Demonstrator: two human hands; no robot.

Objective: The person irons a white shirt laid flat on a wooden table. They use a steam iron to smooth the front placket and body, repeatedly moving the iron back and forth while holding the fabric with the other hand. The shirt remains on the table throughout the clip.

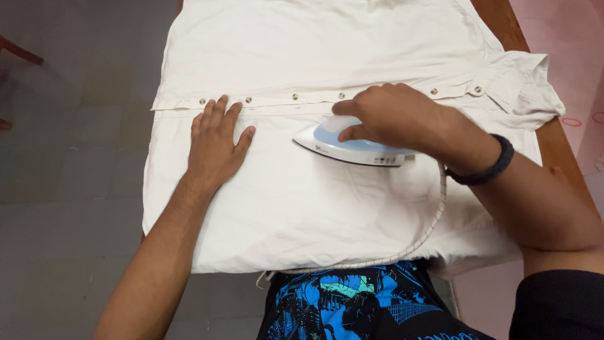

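Grey floor tiles fill the left of the view, and a narrow wooden surface runs up the middle, almost wholly covered by a white shirt laid out flat with its button strip running across. The cloth hangs a little over the near and left edges, so the part being worked lies smooth on top of the board.

The left hand rests palm-down on the shirt just below the button strip, fingers spread wide and flat — it pins the fabric and keeps it taut ahead of the iron's tip. It grips nothing; it only presses.

The right hand is wrapped over the handle of a small white and pale-blue iron, its grip closed around the handle, knuckles up. The iron sits sole-down on the shirt, just below the strip, its pointed nose aimed at the left hand, with a gap of bare cloth between them. A dark band circles the right wrist.

A braided cord loops from the iron's back end down over the near edge — probably kept behind the iron so it stays off the cloth ahead, though where it ends is hidden. Below the edge show the person's blue-and-black printed shorts.
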